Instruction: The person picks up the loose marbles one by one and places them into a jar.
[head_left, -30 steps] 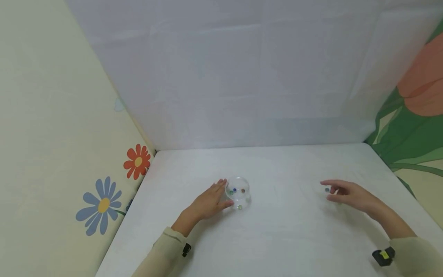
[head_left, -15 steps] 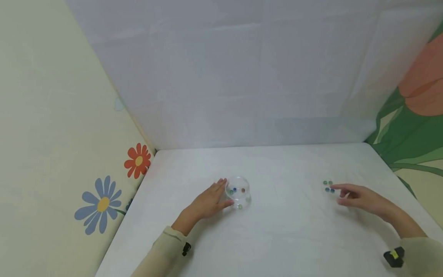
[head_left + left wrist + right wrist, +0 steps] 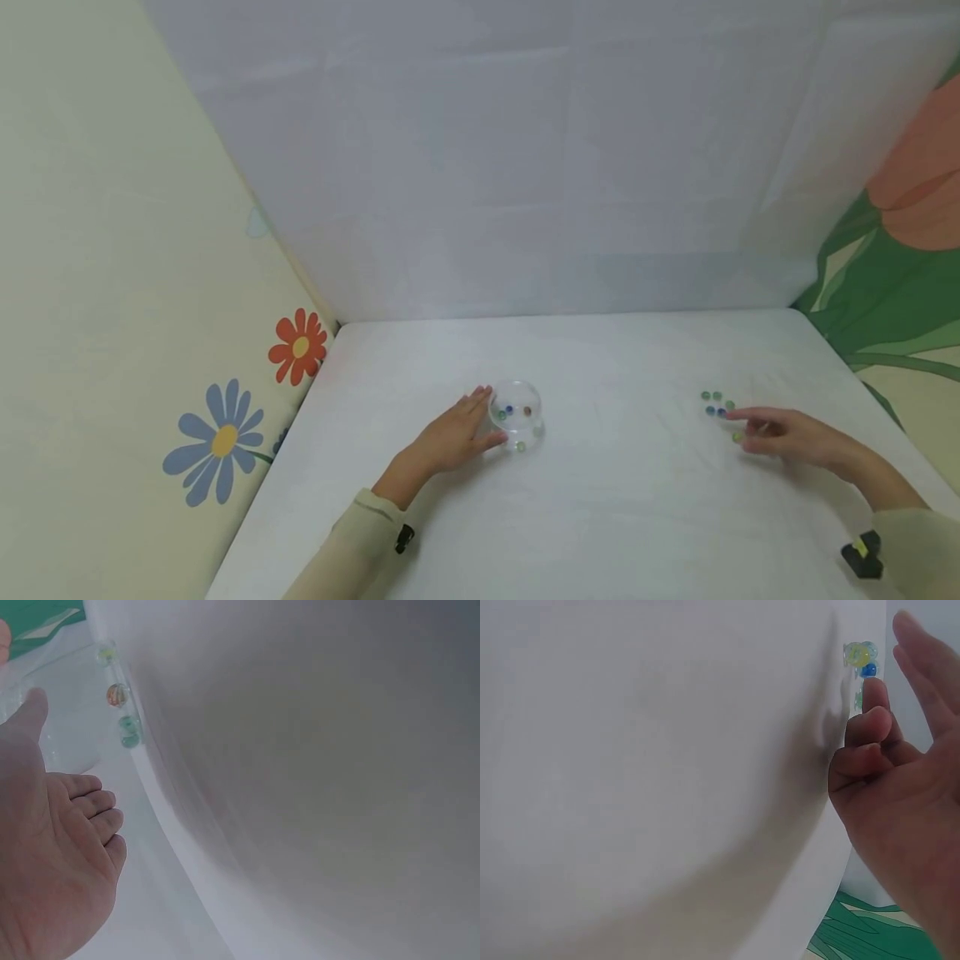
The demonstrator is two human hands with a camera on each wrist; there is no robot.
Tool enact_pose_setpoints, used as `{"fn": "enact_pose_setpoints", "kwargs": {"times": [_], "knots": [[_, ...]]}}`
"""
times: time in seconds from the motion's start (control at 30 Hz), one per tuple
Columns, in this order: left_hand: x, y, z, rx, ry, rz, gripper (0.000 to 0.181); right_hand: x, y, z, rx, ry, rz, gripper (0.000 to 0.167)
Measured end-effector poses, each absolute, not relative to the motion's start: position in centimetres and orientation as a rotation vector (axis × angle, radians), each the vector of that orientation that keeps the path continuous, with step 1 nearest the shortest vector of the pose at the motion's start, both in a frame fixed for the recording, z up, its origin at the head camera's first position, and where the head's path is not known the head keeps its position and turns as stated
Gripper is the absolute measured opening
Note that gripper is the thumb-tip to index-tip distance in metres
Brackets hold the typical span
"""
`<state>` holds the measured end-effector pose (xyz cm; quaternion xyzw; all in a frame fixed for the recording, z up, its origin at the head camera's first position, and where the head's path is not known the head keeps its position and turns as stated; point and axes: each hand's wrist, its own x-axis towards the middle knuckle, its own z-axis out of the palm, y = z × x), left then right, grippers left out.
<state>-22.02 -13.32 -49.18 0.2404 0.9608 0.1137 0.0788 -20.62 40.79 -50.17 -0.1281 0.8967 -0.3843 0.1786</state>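
So the left hand (image 3: 450,435) is over by the clear bowl (image 3: 516,395), pretty much flat out: fingers straight, thumb spread away from them, fingertips and thumb up against the bowl's side. It isn't wrapped round anything, and the left wrist view shows a bare palm with the thumb lined up along the see-through wall. The bowl has a blue marble (image 3: 509,410), a green marble (image 3: 502,415) and a brownish-orange marble (image 3: 527,411) in it, all grouped in the middle. There's also a pale green marble (image 3: 521,447) nearer the person, and honestly I can't tell if that's inside or only showing by the lower wall. The right hand (image 3: 798,437) is way off on the other side of the counter (image 3: 592,508), about half open. Its index finger points out with the tip right at one of two blue marbles (image 3: 710,411), maybe touching, hard to say. The thumb sits a bit apart from that finger, and the rest are loosely bent in. I can't spot anything in its grip. Three green marbles (image 3: 717,396) sit just beyond the blue pair, and a yellow-green marble (image 3: 737,437) peeks out right beside the thumb. Both wrists have little black devices (image 3: 404,539) strapped on by the beige sleeves (image 3: 352,542).
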Motion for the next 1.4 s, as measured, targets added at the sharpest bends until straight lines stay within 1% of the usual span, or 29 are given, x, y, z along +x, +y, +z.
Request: {"fn": "enact_pose_setpoints", "kwargs": {"times": [0.4, 0.6, 0.83, 0.93, 1.17, 1.4], "knots": [[-22.1, -13.4, -49.4, 0.729, 2.884, 0.325, 0.088, -21.1, 41.3, -51.2, -0.329, 2.534, -1.028, 0.06], [-22.1, -13.3, -49.2, 0.726, 2.881, 0.328, 0.088, -21.4, 41.2, -51.1, -0.362, 2.582, -0.957, 0.057], [-22.0, -13.2, -49.1, 0.733, 2.878, 0.353, 0.087, -21.6, 41.0, -51.4, -0.332, 2.623, -0.908, 0.052], [-21.9, -13.1, -49.0, 0.731, 2.88, 0.359, 0.087, -21.7, 40.9, -51.6, -0.306, 2.626, -0.904, 0.048], [-21.7, -13.1, -48.7, 0.723, 2.876, 0.39, 0.086, -21.7, 40.6, -51.8, -0.258, 2.691, -0.857, 0.03], [-21.8, -13.2, -49.0, 0.731, 2.888, 0.369, 0.086, -21.7, 40.5, -51.6, -0.239, 2.698, -0.844, 0.027]]}}
